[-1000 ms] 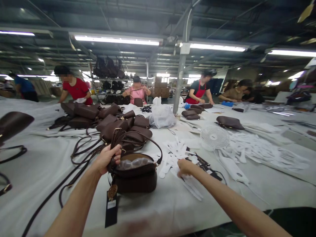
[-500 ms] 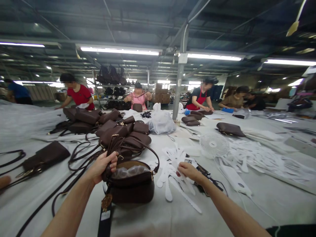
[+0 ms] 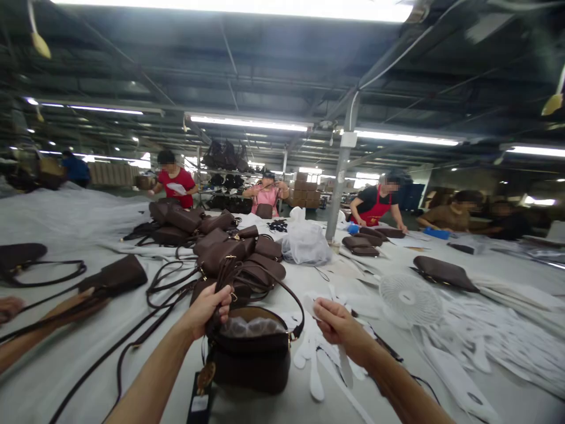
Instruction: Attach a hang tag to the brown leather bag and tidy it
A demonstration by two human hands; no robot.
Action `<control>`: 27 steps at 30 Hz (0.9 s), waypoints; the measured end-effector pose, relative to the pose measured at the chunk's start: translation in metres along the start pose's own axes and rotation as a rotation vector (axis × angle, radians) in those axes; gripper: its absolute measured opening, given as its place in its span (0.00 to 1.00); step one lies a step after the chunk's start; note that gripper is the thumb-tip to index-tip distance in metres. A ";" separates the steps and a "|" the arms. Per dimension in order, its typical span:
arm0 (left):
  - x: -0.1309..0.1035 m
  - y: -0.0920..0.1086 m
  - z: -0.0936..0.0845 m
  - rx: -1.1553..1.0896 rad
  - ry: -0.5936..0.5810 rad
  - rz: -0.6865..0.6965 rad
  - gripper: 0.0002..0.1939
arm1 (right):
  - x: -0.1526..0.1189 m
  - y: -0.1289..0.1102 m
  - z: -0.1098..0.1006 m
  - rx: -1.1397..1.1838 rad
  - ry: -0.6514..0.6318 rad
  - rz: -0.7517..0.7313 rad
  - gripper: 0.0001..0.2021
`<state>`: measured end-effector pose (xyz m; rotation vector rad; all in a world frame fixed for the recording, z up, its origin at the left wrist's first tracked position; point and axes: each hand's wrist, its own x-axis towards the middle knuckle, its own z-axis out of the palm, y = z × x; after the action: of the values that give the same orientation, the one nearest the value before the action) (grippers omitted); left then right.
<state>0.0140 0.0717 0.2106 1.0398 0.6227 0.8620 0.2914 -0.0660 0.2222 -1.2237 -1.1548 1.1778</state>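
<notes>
A dark brown handbag (image 3: 251, 371) stands open-topped on the table before me. Clear plastic stuffing (image 3: 256, 327) shows inside it. My left hand (image 3: 208, 312) is closed around its gathered straps at the left of the opening. A gold-coloured round charm (image 3: 206, 377) and a black tag with a white label (image 3: 199, 403) hang at that side. Right of the bag, my right hand (image 3: 339, 324) pinches a thin white strip (image 3: 346, 366), partly hidden by the fingers. Beneath that hand lie loose white strips (image 3: 316, 377) with rounded ends.
Brown bags (image 3: 225, 250) with tangled straps are heaped behind. A white fan (image 3: 409, 299) stands right, beside a spread of white cut pieces (image 3: 507, 335). A co-worker's arm (image 3: 53, 321) reaches in at left near another bag (image 3: 118, 275). A metal post (image 3: 342, 188) rises beyond the table.
The view has swung left and up. My right hand has lifted the white strip and drawn nearer the bag. The co-worker's arm at left has come further in.
</notes>
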 end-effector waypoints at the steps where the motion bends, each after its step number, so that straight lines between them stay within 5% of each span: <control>1: -0.001 0.000 0.001 0.006 0.004 0.007 0.23 | 0.001 0.000 0.008 0.072 -0.018 0.019 0.28; 9: -0.002 -0.004 0.010 0.030 0.018 0.028 0.25 | 0.012 -0.004 0.073 0.260 -0.196 0.165 0.30; 13: -0.004 -0.005 0.015 0.048 0.008 0.063 0.20 | 0.042 -0.002 0.095 -0.166 -0.097 0.124 0.15; 17: -0.006 -0.004 0.020 0.314 0.013 0.280 0.09 | 0.079 -0.003 0.117 -0.602 -0.005 -0.066 0.07; 21: -0.011 0.001 0.023 0.706 -0.060 0.488 0.18 | 0.094 -0.002 0.133 -0.350 0.013 -0.084 0.06; 27: -0.018 0.010 0.025 1.024 -0.114 0.428 0.31 | 0.081 0.011 0.130 0.121 -0.072 -0.034 0.09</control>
<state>0.0210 0.0469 0.2302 2.1915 0.7722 0.8346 0.1663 0.0221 0.2136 -1.0740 -1.1364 1.2562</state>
